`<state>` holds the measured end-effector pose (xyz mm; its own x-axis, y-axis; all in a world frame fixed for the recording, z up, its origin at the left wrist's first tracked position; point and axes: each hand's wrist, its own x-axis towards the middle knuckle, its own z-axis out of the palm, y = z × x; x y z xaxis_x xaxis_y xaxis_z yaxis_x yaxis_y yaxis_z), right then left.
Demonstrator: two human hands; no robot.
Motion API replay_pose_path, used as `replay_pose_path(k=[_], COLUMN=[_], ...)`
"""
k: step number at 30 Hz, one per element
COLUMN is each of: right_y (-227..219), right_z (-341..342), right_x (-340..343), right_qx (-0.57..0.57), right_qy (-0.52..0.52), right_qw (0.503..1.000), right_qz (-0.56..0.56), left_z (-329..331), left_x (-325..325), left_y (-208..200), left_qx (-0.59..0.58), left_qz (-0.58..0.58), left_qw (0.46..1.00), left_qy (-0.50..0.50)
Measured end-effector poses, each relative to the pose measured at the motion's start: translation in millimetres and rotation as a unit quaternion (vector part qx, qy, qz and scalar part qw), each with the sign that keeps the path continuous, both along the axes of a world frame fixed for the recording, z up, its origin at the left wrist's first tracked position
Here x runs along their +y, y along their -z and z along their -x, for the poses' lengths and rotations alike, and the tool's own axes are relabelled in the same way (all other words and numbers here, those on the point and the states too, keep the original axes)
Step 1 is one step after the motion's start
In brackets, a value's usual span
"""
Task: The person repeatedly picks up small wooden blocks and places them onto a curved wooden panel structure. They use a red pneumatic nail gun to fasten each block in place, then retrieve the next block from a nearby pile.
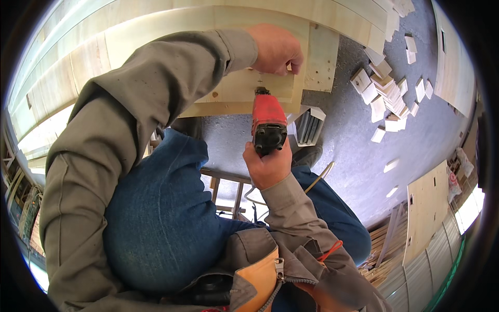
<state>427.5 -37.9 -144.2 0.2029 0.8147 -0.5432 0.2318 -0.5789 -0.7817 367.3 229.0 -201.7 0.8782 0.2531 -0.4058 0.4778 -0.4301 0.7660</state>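
My right hand [268,165] is wrapped round the handle of a red and black nail gun [268,117]. The tool's nose rests at or just above a pale wooden board [236,92]; whether it touches I cannot tell. Beyond the nose, my left hand [275,49] is closed at the board's far right corner, with bent fingers and thumb at its edge. What lies under the left palm is hidden. Below my right hand, a pale hose [319,178] crosses by my leg.
Under the board's right end, an open box [311,126] with dark strips stands on the grey floor [343,151]. Wood offcuts [384,96] lie scattered at the right. Large pale panels [130,44] stretch across the far left. Another panel [427,208] leans over stacked lumber [384,265] at the lower right.
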Motion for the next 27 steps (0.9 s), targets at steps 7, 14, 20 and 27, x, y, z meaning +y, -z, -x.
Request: replay_pose_path(k=[7,14,20,27], right_y=[1.1,5.3,4.0,0.3], right_z=[1.1,-0.4,0.2,-2.2], right_x=[-2.1,-4.1,-3.7,0.5], right_qx=[0.003,0.004,0.004,-0.002], right_qy=[0.003,-0.005,-0.002,-0.017], right_qw=[1.0,1.0,1.0,1.0], right_qz=[-0.009,0.009,0.002,0.001], left_z=[0.7,1.2,2.3,2.2], left_x=[-1.1,-2.1,-2.4,-2.8], left_y=[7.8,-2.6,-1.1,-1.1], left_qx=[0.003,0.016,0.015,0.012], left_qz=[-0.003,0.005,0.019,0.006], left_qw=[1.0,1.0,0.999,1.0], left_qy=[0.005,-0.018,-0.029,-0.023])
